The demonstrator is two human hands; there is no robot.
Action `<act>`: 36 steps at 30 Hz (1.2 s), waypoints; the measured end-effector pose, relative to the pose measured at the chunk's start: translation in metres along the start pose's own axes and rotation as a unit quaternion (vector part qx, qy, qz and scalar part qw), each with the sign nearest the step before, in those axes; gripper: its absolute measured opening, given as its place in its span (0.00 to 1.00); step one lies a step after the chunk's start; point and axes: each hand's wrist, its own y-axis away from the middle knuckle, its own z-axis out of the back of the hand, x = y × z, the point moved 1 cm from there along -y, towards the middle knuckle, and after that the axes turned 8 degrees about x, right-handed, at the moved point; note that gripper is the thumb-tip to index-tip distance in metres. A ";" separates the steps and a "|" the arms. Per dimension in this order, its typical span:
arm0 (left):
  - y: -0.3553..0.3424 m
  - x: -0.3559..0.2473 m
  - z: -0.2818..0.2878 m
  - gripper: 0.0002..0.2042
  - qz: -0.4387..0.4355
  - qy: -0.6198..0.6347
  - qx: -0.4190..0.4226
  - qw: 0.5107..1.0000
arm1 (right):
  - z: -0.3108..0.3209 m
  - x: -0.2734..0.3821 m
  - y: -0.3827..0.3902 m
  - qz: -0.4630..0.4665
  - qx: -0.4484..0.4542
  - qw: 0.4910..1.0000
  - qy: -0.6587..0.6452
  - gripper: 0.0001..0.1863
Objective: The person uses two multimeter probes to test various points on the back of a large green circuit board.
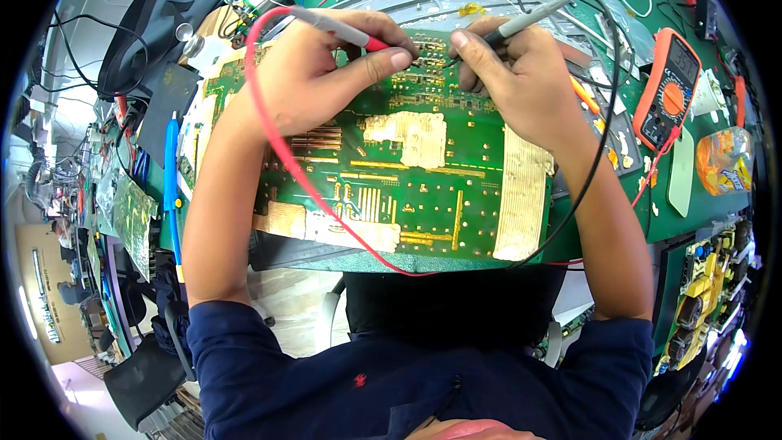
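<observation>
A large green circuit board [476, 138] with gold traces and pale beige patches lies before me. My left hand [326, 73] is closed around a red test probe [346, 33] with a grey grip, its tip end hidden by my fingers over the board's upper part. In my right hand [521, 69] is a black test probe [533, 16], also grey-gripped, its thin tip pointing at the small components near the top. Whether either tip touches the board I cannot tell. A red lead and a black lead loop down across the board. The orange multimeter [669, 90] lies to the right, display lit.
A blue pen-like tool [170, 179] lies left of the board. At the right are an orange-labelled plastic container [723, 161] and a pale green flat piece [681, 173]. Behind the board sits a grey tray [391, 2] with scraps; cables crowd the far edge. A black bag [163, 24] is far left.
</observation>
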 end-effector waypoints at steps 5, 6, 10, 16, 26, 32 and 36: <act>0.002 -0.017 -0.001 0.06 -0.120 -0.090 0.016 0.989 | 0.000 -0.003 0.000 0.019 -0.004 1.000 -0.018 0.12; 0.002 -0.019 -0.003 0.07 -0.142 -0.118 0.007 0.983 | 0.000 -0.003 0.000 0.018 -0.007 1.000 -0.020 0.12; 0.004 -0.019 -0.010 0.10 -0.139 -0.191 -0.021 0.971 | 0.000 0.000 -0.002 0.020 -0.013 1.000 0.004 0.13; 0.005 -0.013 -0.020 0.11 -0.153 -0.188 -0.011 0.970 | -0.002 0.007 0.004 -0.012 -0.021 1.000 -0.001 0.15; 0.005 -0.013 -0.024 0.10 -0.171 -0.208 -0.032 0.963 | -0.003 0.012 0.005 -0.011 -0.038 0.999 0.021 0.14; 0.006 -0.014 -0.025 0.09 -0.166 -0.212 -0.037 0.962 | -0.002 0.010 0.005 -0.003 -0.035 0.999 0.015 0.14; 0.007 -0.014 -0.025 0.09 -0.167 -0.216 -0.039 0.961 | -0.003 0.009 0.005 0.007 -0.035 0.999 0.014 0.14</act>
